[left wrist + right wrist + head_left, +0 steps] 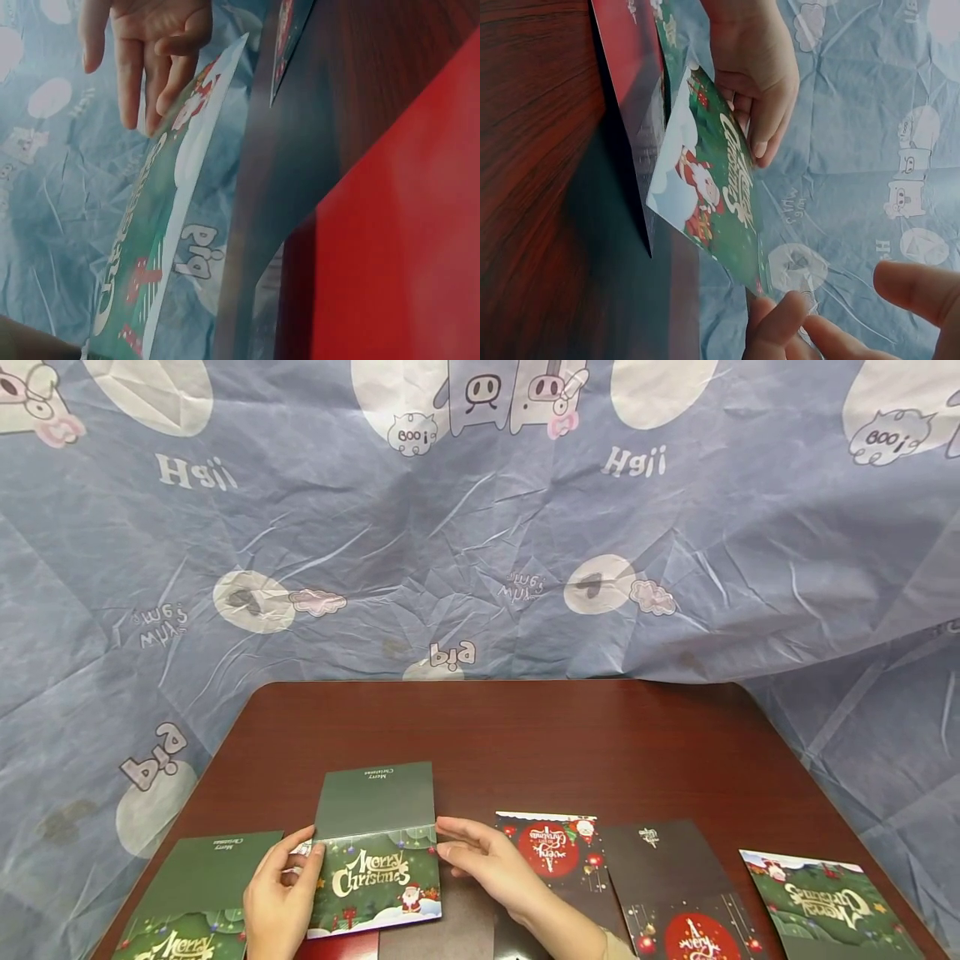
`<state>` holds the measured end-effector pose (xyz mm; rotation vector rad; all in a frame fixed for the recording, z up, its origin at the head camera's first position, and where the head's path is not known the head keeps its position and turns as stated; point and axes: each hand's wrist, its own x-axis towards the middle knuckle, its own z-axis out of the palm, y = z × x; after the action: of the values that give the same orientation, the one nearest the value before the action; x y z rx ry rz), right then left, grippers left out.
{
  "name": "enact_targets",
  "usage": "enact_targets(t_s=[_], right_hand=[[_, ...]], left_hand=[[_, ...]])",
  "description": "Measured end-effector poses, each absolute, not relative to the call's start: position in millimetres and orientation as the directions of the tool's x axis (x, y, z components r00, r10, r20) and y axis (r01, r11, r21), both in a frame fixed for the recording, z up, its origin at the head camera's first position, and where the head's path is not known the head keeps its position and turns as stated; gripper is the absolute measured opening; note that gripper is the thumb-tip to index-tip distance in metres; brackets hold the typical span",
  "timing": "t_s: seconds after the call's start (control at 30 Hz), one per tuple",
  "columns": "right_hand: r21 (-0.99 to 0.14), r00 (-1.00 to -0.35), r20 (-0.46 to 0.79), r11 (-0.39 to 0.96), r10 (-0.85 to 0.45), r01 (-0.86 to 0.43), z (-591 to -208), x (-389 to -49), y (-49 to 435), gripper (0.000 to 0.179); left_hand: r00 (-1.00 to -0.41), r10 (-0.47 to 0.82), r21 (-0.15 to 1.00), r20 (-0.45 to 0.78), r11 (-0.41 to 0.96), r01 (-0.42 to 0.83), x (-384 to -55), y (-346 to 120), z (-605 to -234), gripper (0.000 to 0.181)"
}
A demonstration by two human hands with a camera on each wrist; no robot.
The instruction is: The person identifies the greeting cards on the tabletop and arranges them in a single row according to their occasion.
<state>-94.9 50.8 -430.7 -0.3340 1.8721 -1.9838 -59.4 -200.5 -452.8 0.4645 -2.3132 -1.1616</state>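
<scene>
Hanging in creases beyond the left hand (283,893) and right hand (491,864), a grey-blue cartoon-pig cloth (465,527) is backing a reddish-brown wooden table (510,735). Between the hands, an unfolded green "Merry Christmas" greeting card (378,843) is hovering above the tabletop, its plain panel stretching away beyond the fingers and its illustrated panel facing the wearer, likely so both halves are showing along the crease. Outside the left hand, a second green card (195,893) is lying unfolded; past the right hand, two dark cards with red roundels (667,877) and a farther green card (832,897) are lying spread out, apparently to keep each within reach. The left hand is pinching the held card's left edge, seemingly bearing its weight. The right hand is holding its fingers loosely extended at the opposite edge, perhaps steadying it. Nearest those fingers, a printed Santa (411,897) is decorating the lower corner.
</scene>
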Motion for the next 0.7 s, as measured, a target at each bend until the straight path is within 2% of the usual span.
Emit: enact_targets(t_s=[0.13,0.37,0.7], right_hand=[[-0.993,-0.900,-0.085,-0.041,-0.428,0.114,-428.9,-97.9,48.3,0.047],[-0.994,-0.899,-0.086,-0.030,-0.430,0.109,-426.4,-105.1,45.7,0.046],[-0.987,-0.898,-0.133,-0.028,-0.419,0.159,-427.2,-115.9,45.1,0.046]], left_hand=[[-0.857,-0.464,0.812,0.224,0.576,-0.100,-61.7,-206.0,-448.1,0.025],[-0.914,-0.402,0.864,0.059,0.479,-0.155,-69.6,-218.4,-443.9,0.031],[-0.962,-0.272,0.869,-0.022,0.470,-0.153,-82.9,-230.7,-443.6,0.038]])
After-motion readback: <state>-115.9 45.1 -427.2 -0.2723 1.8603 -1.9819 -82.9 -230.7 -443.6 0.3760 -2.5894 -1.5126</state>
